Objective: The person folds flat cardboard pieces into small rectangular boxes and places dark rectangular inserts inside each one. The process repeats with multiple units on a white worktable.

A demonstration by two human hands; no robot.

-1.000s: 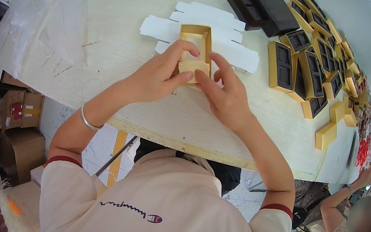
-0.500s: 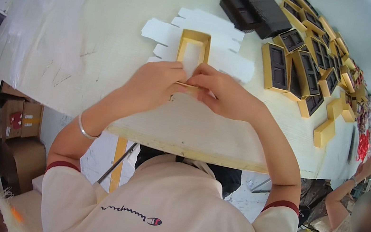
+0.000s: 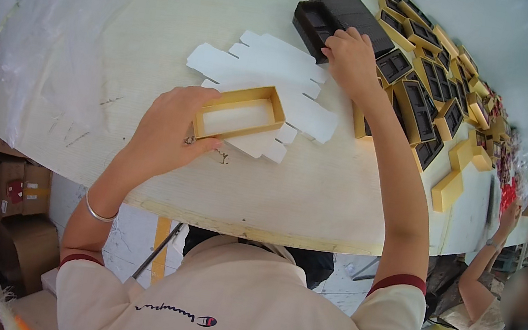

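Observation:
My left hand (image 3: 173, 123) grips the near-left end of a small gold open-topped box (image 3: 247, 96), thumb on its near side and fingers at the far side. The box is tilted, with a white bottom inside, and sits over flat white cut-card blanks (image 3: 272, 62). My right hand (image 3: 353, 61) reaches to the far side of the table, fingers curled around the edge of a black plastic tray (image 3: 314, 23). That tray lies beside a long stack of black trays (image 3: 358, 12). The fingertips partly hide what they pinch.
Many gold boxes with black inserts (image 3: 416, 106) crowd the table's right side, near my right forearm. A plain gold box (image 3: 447, 191) lies in front of them. Clear plastic film (image 3: 67, 40) covers the left part. A co-worker's hand (image 3: 510, 219) is at the far right.
Both hands were together at the box's near end. My left hand now holds the box, turned sideways, while my right hand has moved away up to the black trays.

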